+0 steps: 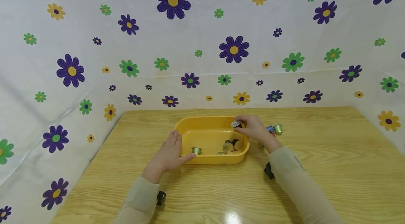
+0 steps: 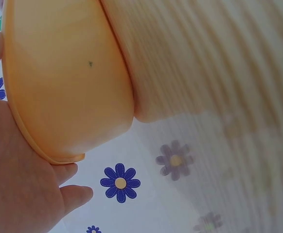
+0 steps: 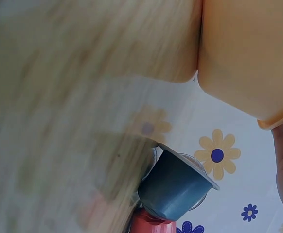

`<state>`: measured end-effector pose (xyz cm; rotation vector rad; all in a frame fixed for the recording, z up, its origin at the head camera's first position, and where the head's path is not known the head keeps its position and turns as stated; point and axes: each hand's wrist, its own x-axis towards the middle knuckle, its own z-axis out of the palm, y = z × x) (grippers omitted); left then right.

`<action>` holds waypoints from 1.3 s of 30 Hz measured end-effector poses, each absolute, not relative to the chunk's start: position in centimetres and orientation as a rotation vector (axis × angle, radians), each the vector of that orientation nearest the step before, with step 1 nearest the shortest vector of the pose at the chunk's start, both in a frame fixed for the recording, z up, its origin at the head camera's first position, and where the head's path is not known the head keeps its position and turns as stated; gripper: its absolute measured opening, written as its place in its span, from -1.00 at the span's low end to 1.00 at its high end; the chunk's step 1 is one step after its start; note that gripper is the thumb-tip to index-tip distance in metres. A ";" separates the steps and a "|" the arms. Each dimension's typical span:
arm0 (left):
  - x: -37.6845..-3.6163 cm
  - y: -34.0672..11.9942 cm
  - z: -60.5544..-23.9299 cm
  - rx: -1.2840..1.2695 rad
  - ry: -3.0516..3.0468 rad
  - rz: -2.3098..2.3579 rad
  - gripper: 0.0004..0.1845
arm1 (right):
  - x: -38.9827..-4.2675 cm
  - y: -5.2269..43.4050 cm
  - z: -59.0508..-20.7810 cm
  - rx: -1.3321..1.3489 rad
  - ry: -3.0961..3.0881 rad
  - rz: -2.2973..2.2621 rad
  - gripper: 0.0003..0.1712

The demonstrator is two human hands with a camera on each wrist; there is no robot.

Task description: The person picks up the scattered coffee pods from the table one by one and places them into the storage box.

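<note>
A yellow plastic tray (image 1: 186, 125) sits in the middle of the wooden table. My left hand (image 1: 173, 146) rests flat against the tray's left end, fingers straight and thumb along its front wall; the left wrist view shows the palm (image 2: 20, 189) on the tray's rim (image 2: 44, 154). At the tray's far right corner, my right hand (image 1: 239, 127) pinches a dark capsule with a silver foil top (image 1: 236, 123) just over the rim. A green capsule (image 1: 196, 151) and a few gold and dark capsules (image 1: 232, 145) lie inside the tray.
A blue capsule (image 1: 270, 128) and a green capsule (image 1: 278, 128) lie on the table just right of my right hand. The right wrist view shows the blue capsule (image 3: 175, 187) with a red capsule (image 3: 151, 224) beside it. Flowered cloth walls close in the table.
</note>
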<state>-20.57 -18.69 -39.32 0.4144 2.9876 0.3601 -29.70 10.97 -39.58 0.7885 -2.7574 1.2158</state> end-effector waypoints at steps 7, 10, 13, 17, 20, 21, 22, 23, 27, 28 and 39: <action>-20.5 -18.7 -39.3 0.421 2.990 0.370 0.05 | -29.9 10.8 -39.6 0.777 -2.757 1.185 -0.54; -20.5 -18.7 -39.3 0.421 2.989 0.366 0.05 | -29.9 10.8 -39.5 0.775 -2.759 1.169 -0.54; -20.6 -18.7 -39.3 0.422 2.990 0.359 0.05 | -29.9 10.7 -39.5 0.776 -2.759 1.153 -0.54; -20.6 -18.7 -39.3 0.423 2.993 0.355 0.05 | -30.0 10.7 -39.5 0.778 -2.758 1.144 -0.54; -20.6 -18.7 -39.3 0.422 2.990 0.358 0.06 | -30.0 10.7 -39.5 0.775 -2.770 1.149 -0.53; -20.6 -18.7 -39.3 0.419 2.987 0.354 0.06 | -30.0 10.7 -39.5 0.772 -2.776 1.155 -0.52; -20.6 -18.6 -39.2 0.420 2.986 0.357 0.06 | -30.0 10.7 -39.5 0.768 -2.783 1.161 -0.52; -20.6 -18.7 -39.2 0.422 2.986 0.357 0.06 | -30.0 10.7 -39.4 0.765 -2.791 1.167 -0.52; -20.5 -18.7 -39.2 0.434 2.988 0.360 0.05 | -29.9 10.6 -39.3 0.749 -2.811 1.178 -0.52; -20.6 -18.7 -39.3 0.434 2.989 0.359 0.05 | -29.9 10.6 -39.3 0.750 -2.812 1.172 -0.52; -20.6 -18.7 -39.3 0.430 2.982 0.364 0.07 | -29.9 10.9 -39.4 0.757 -2.805 1.161 -0.52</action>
